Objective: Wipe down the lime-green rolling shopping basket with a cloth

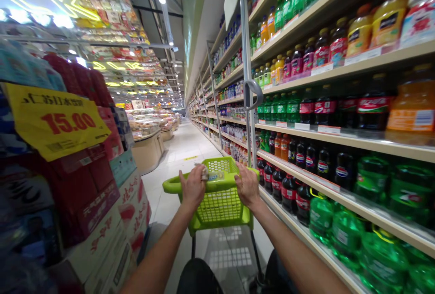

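Observation:
A lime-green plastic shopping cart (220, 213) stands straight ahead of me, its basket walls a lattice. My left hand (193, 187) is closed on the left part of the cart's handle (173, 186), thumb raised. By its fingertips is a small crumpled whitish thing (205, 172), too small to name. My right hand (248, 186) grips the handle's right end, its fingers bent over the far side and partly hidden. Between the hands, a printed label (216, 175) shows on the handle.
Drink shelves (343, 134) line the right side, with a grey metal hook (253, 94) jutting out. Stacked cartons (102, 239) and a yellow price sign (57, 119) crowd the left. A pale tiled aisle (181, 137) runs ahead past display counters (147, 151).

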The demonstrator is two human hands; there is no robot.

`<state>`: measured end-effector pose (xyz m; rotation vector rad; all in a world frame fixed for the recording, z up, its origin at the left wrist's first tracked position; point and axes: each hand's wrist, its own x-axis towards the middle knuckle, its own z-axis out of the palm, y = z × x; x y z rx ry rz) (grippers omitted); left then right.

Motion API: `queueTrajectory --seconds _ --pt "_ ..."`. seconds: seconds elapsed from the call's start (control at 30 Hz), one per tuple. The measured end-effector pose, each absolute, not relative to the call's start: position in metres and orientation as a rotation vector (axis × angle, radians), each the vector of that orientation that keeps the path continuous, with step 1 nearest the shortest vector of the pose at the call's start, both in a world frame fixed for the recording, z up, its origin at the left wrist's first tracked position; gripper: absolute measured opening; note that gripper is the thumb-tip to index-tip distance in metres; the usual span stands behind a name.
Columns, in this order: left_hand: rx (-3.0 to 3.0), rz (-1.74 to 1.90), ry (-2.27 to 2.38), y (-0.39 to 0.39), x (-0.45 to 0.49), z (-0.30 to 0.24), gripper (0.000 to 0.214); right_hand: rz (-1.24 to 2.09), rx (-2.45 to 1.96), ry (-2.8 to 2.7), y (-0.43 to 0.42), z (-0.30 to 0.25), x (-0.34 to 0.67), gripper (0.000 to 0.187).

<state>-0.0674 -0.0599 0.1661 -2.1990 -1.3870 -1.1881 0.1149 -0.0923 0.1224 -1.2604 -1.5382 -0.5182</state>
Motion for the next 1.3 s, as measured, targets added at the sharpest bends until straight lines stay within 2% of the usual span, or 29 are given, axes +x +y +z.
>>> queueTrajectory --seconds 0.17,0.27,0.47,0.7,0.97,1.17,1.3 --pt "-2.368 -1.166 -1.047 -0.082 -0.021 0.153 0.032 -0.549 -1.289 -1.585 -0.094 0.119 0.119 0.041" --pt "-2.299 -1.196 -1.114 -0.076 -0.04 0.15 0.033 -0.568 -1.291 -1.609 -0.095 0.119 0.124 0.041" --pt "-2.047 -1.31 -1.566 -0.051 -0.098 0.155 0.031 -0.556 -1.305 -1.572 -0.093 0.118 0.118 0.04" --pt "-2.374 -1.208 -1.069 -0.084 -0.024 0.154 0.031 -0.56 -1.291 -1.576 -0.093 0.118 0.117 0.04" --pt "-2.1 -1.246 -1.481 -0.062 -0.071 0.162 0.03 -0.533 -1.281 -1.576 -0.094 0.118 0.117 0.041" --pt "-2.345 -1.115 -1.089 -0.083 -0.008 0.156 0.028 -0.52 -1.265 -1.569 -0.095 0.116 0.115 0.042" --pt "-2.304 -1.122 -1.16 -0.078 -0.022 0.158 0.028 -0.529 -1.27 -1.587 -0.097 0.116 0.12 0.043"
